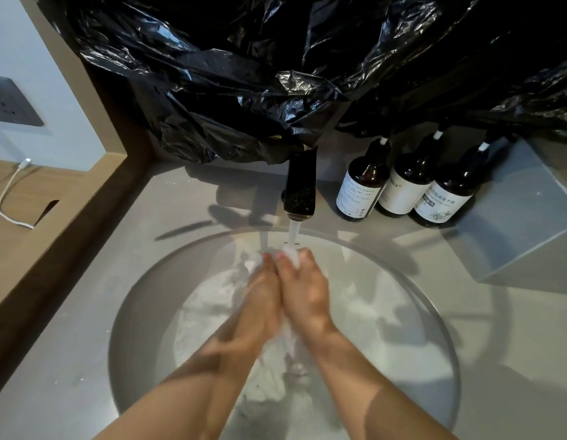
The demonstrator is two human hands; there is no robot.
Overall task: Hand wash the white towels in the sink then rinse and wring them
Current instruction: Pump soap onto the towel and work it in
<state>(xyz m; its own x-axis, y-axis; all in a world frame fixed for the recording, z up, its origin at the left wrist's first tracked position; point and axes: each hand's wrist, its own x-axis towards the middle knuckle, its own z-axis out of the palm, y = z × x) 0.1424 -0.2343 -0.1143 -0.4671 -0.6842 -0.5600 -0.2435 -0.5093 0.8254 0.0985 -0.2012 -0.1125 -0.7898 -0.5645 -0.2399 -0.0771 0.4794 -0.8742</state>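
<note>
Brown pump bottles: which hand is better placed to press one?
Right hand, likely: brown pump bottles stand on its side of the black faucet. It and the left hand grip the white towel.

Towel (pixel 290 336) between the fingers (pixel 269 265): wet white cloth. Faucet (pixel 300 185) above fingertips: glossy dark metal. Sink (pixel 402 312) under them: smooth, matt grey.

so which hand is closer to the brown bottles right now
Right. The right hand is over the sink on the side toward the brown bottles; the left hand presses against it from the far side, farther off. Both grip the white towel.
</note>
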